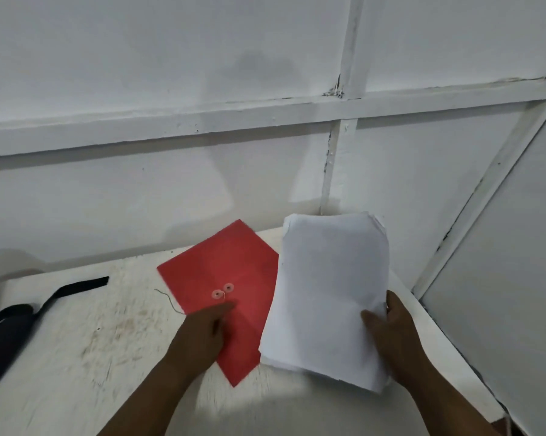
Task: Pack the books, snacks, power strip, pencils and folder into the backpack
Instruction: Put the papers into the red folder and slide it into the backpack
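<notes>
The folder (234, 287) is plain red, with two pale pink round discs (223, 291) on its front and a thin grey string (168, 298) trailing off its left edge. The stack of paper (328, 297) is plain white (no print shows on the top sheet). The worktop (101, 335) is off-white with brownish smudges. The backpack (4, 335) and its strap (76, 287) are black. The wall (171, 73) is white, with darker cracks at the joints of its strips
</notes>
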{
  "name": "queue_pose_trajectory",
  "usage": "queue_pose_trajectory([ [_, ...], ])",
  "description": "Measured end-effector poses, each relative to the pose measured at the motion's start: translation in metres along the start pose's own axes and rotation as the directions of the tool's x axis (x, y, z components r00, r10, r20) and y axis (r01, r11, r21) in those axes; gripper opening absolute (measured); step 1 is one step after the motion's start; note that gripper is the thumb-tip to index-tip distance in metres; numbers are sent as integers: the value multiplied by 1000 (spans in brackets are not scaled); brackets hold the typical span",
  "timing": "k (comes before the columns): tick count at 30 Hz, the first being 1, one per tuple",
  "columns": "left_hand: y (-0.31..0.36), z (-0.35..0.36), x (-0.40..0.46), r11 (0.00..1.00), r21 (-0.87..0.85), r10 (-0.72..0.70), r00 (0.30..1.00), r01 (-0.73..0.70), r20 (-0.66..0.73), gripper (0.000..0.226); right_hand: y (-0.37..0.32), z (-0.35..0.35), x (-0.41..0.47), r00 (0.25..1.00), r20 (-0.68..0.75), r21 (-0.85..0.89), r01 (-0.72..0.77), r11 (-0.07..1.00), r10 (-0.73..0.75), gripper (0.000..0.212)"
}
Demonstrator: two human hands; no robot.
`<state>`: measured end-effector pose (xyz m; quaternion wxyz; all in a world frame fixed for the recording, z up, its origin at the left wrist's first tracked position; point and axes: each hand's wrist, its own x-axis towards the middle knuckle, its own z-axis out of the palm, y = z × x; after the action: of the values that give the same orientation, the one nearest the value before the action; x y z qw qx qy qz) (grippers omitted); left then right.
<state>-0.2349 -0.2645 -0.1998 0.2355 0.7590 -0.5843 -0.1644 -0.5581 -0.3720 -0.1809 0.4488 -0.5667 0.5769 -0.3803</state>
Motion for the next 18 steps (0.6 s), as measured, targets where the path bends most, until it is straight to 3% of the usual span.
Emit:
queue_pose_trajectory([
  [3,-17,1,5,993,107,63,992,-52,-106,58,3,0,5,1000,29,-10,3,1000,-3,34],
  [6,-27,-2,4,959,277,78,996,-62,-48,56,2,0,10,998,63,-7,9,1000,-8,36],
  [9,-18,-6,3,909,415,-46,999,39,8,54,1,0,15,997,75,-6,22,1000,-22,38],
  [13,3,-16,2,953,263,-159,987,150,13,30,-1,0,24,994,101,6,33,999,-33,38],
  [15,-5,-17,-2,965,187,-169,981,185,-98,29,-2,2,27,993,108,9,40,999,-40,37],
  [18,-27,-20,-11,950,251,-138,972,185,-191,28,0,7,29,991,132,-5,29,1000,-28,38],
])
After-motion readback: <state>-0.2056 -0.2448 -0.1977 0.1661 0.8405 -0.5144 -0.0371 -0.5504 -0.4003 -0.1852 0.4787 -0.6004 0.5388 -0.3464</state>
